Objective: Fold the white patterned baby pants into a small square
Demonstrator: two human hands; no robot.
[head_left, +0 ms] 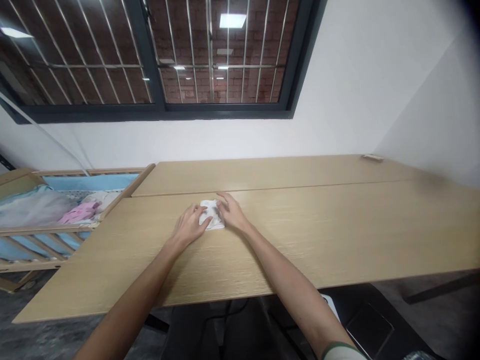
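Observation:
A small white folded cloth with a faint dark print lies flat on the wooden table. My left hand grips its left side, the thumb resting over the top of it and the other fingers curled along its far left edge. On the right side, my right hand holds the edge between thumb and fingers, with the index finger reaching past the far corner. Part of the cloth is hidden beneath the fingers.
A wooden crib with blue lining and a pink cloth adjoins the table's left end. Behind the table are a white wall and a barred window. A small flat object lies far right; a black chair stands below.

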